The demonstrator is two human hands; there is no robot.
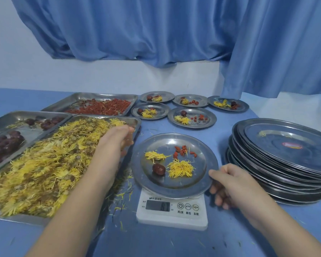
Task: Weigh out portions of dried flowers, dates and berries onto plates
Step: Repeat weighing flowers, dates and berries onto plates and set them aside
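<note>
A steel plate (208, 158) sits on a white digital scale (171, 216) in front of me. On it lie two clumps of yellow dried flowers (181, 168), one dark red date (158, 169) and a few red berries (183, 151). My right hand (230, 182) grips the plate's near right rim, thumb on top and fingers underneath. My left hand (117, 140) hovers over the right end of the big tray of yellow flowers (44, 164), fingers curled down and blurred; whether it holds flowers is unclear.
A tray of dates (32, 115) and a tray of red berries (100, 106) stand at the back left. Several filled plates (192, 117) lie behind the scale. A tall stack of plates (285, 160) stands on the right. Loose petals litter the blue table.
</note>
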